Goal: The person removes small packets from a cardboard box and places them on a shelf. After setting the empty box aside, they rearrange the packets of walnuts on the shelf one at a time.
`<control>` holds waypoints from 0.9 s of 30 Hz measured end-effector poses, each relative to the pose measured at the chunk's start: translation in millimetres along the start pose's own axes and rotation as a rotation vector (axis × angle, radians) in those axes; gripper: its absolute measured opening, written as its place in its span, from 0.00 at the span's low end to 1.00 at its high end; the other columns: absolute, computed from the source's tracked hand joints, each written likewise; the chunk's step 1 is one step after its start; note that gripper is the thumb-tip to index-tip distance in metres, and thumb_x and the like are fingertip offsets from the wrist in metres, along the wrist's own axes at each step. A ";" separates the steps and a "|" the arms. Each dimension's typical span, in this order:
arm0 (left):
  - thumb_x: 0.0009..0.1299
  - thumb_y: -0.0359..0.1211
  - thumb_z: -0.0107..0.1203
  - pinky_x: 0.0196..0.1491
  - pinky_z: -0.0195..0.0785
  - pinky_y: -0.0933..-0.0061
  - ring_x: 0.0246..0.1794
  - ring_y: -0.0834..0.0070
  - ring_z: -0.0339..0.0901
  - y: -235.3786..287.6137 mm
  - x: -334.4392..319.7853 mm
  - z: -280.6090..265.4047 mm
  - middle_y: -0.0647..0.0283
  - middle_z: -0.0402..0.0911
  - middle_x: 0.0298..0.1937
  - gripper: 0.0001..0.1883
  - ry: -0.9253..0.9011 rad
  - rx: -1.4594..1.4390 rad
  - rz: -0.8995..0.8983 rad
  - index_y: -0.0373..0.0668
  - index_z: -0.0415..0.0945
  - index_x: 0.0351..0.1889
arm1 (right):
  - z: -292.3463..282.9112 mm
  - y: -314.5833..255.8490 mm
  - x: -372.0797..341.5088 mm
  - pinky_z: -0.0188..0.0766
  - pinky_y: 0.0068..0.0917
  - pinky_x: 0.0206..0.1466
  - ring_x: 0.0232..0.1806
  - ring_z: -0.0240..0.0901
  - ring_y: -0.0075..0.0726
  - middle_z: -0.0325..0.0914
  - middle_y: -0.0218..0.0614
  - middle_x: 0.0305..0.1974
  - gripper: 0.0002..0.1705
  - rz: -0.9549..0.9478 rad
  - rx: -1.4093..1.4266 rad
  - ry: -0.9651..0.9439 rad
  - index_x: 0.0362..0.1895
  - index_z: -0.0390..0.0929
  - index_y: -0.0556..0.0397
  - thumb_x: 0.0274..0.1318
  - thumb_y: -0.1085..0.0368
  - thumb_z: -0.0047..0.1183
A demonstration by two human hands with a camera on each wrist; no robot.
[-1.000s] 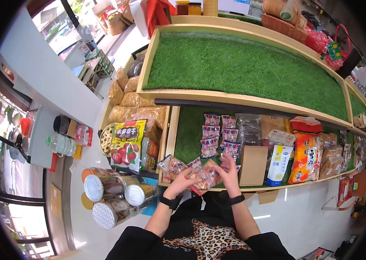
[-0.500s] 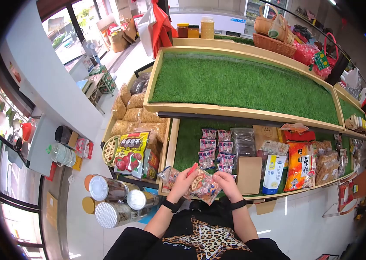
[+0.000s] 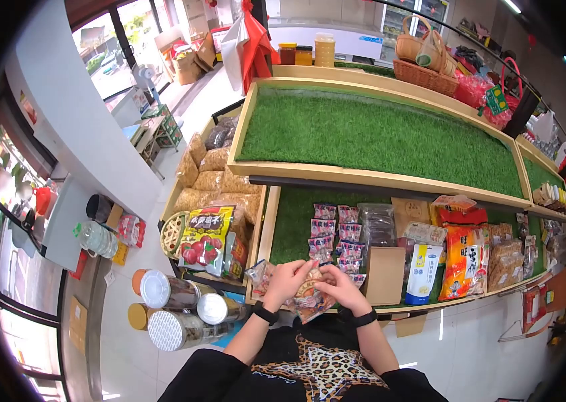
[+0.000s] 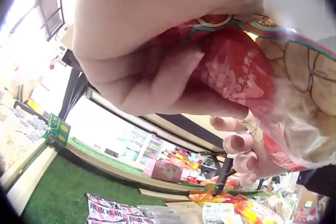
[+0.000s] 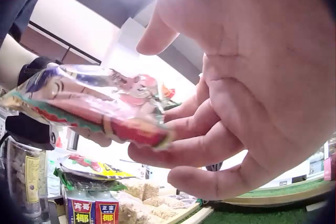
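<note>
Packet (image 3: pixel 309 309) sits in the left grip (image 3: pixel 285 282), the nearer one, fingers curled round it; the right grip (image 3: pixel 345 293) is at its right edge, fingers loosely extended, thumb apart. I can't make out its long axis. Ahead of both, pink sachets (image 3: pixel 321 228) lie in columns on the desk (image 3: pixel 289 231).

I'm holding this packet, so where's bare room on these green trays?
The upper tray is widest, bare turf rim to rim. The lower tray has a bare strip between its left wall and the small packets; the corner packet, left hand and held packet crowd its front. Right of the small packets it's crowded: cardboard box, orange bag.
</note>
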State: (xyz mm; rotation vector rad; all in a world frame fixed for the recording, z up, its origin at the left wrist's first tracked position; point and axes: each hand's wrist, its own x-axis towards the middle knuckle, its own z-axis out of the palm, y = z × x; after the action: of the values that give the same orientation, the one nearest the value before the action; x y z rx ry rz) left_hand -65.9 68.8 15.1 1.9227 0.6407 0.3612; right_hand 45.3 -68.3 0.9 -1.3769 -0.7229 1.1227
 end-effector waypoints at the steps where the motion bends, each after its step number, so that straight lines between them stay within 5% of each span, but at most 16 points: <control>1: 0.68 0.39 0.46 0.28 0.64 0.76 0.22 0.80 0.70 3.3 -0.9 0.9 0.64 0.76 0.22 0.17 0.002 0.054 -0.009 0.33 0.74 0.29 | 0.3 8.6 3.8 0.67 0.20 0.41 0.39 0.69 0.22 0.73 0.33 0.37 0.17 -0.034 0.024 0.010 0.44 0.65 0.56 0.50 0.69 0.55; 4: 0.67 0.40 0.48 0.24 0.58 0.76 0.19 0.83 0.66 -13.3 2.7 14.4 0.64 0.72 0.18 0.15 0.218 -0.290 0.027 0.35 0.72 0.28 | -2.0 16.8 3.8 0.67 0.18 0.41 0.39 0.70 0.21 0.73 0.32 0.38 0.16 -0.098 0.170 0.100 0.43 0.64 0.56 0.50 0.71 0.53; 9: 0.68 0.40 0.47 0.38 0.63 0.82 0.35 0.86 0.69 -5.2 -7.1 -3.3 0.67 0.76 0.36 0.18 -0.198 -0.400 -0.175 0.34 0.72 0.44 | -10.2 3.9 -3.2 0.63 0.21 0.45 0.43 0.68 0.22 0.72 0.31 0.41 0.19 -0.094 0.212 0.233 0.49 0.64 0.57 0.52 0.67 0.48; 13: 0.69 0.41 0.45 0.40 0.64 0.79 0.36 0.86 0.70 -29.0 -6.7 15.0 0.66 0.77 0.37 0.19 -0.213 -0.605 -0.121 0.32 0.73 0.43 | -2.0 -2.6 -2.5 0.63 0.19 0.43 0.40 0.68 0.20 0.73 0.29 0.39 0.17 -0.118 0.187 0.232 0.47 0.67 0.56 0.52 0.66 0.49; 24: 0.67 0.39 0.49 0.37 0.65 0.80 0.34 0.85 0.71 -58.5 -2.7 30.8 0.66 0.77 0.35 0.17 -0.081 -0.496 -0.190 0.34 0.72 0.45 | -5.6 33.0 16.1 0.61 0.14 0.30 0.27 0.65 0.14 0.73 0.23 0.26 0.07 0.051 0.262 0.381 0.37 0.73 0.54 0.55 0.65 0.50; 27: 0.65 0.35 0.52 0.41 0.65 0.79 0.39 0.82 0.71 -52.5 -5.3 31.9 0.63 0.76 0.41 0.18 -0.138 -0.593 -0.146 0.33 0.68 0.49 | -14.3 44.0 22.8 0.62 0.14 0.30 0.32 0.68 0.16 0.75 0.27 0.32 0.09 0.069 0.256 0.445 0.38 0.74 0.53 0.54 0.63 0.50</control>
State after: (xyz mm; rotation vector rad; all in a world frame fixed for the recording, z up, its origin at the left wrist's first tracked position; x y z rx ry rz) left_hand -68.0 59.1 -45.8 1.3144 0.5070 0.2834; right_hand 58.1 -59.5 -48.3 -1.3720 -0.2048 0.8806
